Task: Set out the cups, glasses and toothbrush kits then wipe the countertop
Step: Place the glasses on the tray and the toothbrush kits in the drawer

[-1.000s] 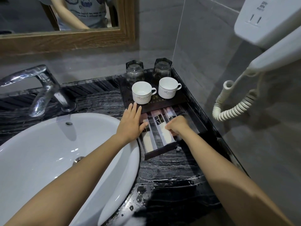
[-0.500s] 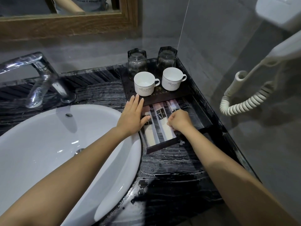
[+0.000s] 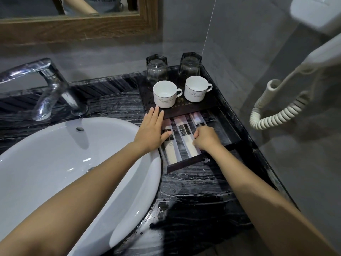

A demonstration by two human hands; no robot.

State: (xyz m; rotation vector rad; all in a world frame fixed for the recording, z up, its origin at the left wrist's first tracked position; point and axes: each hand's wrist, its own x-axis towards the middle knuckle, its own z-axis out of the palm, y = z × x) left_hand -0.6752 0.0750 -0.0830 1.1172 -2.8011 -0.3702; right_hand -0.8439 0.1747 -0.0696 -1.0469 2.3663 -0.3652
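1. We are in what looks like a hotel bathroom: left of the left hand (image 3: 151, 130), a white basin (image 3: 55, 163) and chrome tap (image 3: 49, 85) sit in a dark marble countertop (image 3: 193, 191).
2. Just beyond the fingertips, a tray (image 3: 203, 106) carries lettered cups (image 3: 164, 94) and glasses (image 3: 156, 69); packaged toothbrush kits (image 3: 184, 132) lie under both hands.
3. Right of the right hand (image 3: 206, 139), a wall-mounted hair dryer (image 3: 317, 47) trails a coiled cord (image 3: 276, 115); a wood-framed mirror (image 3: 73, 28) hangs beyond.

Glossy ceramic cups (image 3: 164, 94), chrome tap (image 3: 47, 85), polished marble countertop (image 3: 193, 191), wood-framed mirror (image 3: 77, 26).

Grey walls (image 3: 184, 34) carry a wood-framed mirror (image 3: 79, 26) and a white hairdryer (image 3: 317, 12) with coiled cord (image 3: 275, 118).
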